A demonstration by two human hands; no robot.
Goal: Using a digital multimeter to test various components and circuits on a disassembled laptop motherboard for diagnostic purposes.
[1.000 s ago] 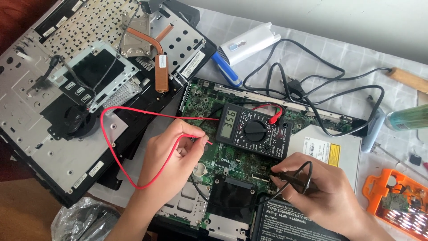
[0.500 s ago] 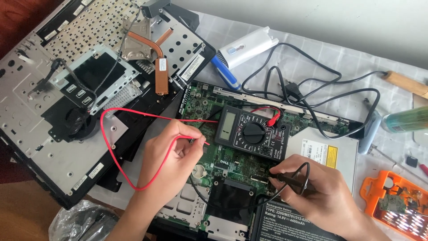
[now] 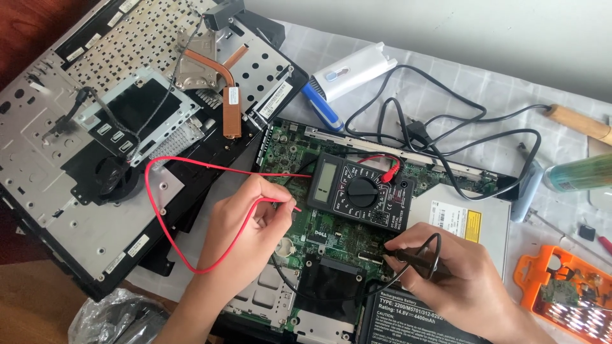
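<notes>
Far left: a laptop base (image 3: pixel 95 210) lies open on the desk (image 3: pixel 446 95), with a fan (image 3: pixel 115 179) and a copper heat pipe (image 3: pixel 224 83) on top of it.
Near left: a grey bag (image 3: pixel 108 322) lies at the edge of the desk.
Red lead: the red wire (image 3: pixel 167 237) makes a big loop and goes to the left hand.
Left hand: the left hand (image 3: pixel 245 226) has its fingers closed around the red probe (image 3: pixel 290 205); the tip touches the board just left of the meter.
Board: the green board (image 3: pixel 331 232) is in the middle, under both hands.
Meter: the black meter (image 3: pixel 363 193) lies on the far part of the board, with the dial in the middle and the screen on the left.
Right hand: the right hand (image 3: pixel 462 280) has its fingers closed around the black probe (image 3: pixel 408 255); the tip rests on the board, near of the meter.
Change: compared with a second ago, the left hand has moved a little away from the meter, and the right hand sits about the same. My judgement is that the red probe is now on another point of the board and the black one keeps its contact.
Right: a silver drive (image 3: pixel 465 223) is beside the board, with black cables (image 3: pixel 446 127) far of it.
Far right: an orange tray (image 3: pixel 561 293) lies near, a wooden handle (image 3: pixel 577 122) far.
</notes>
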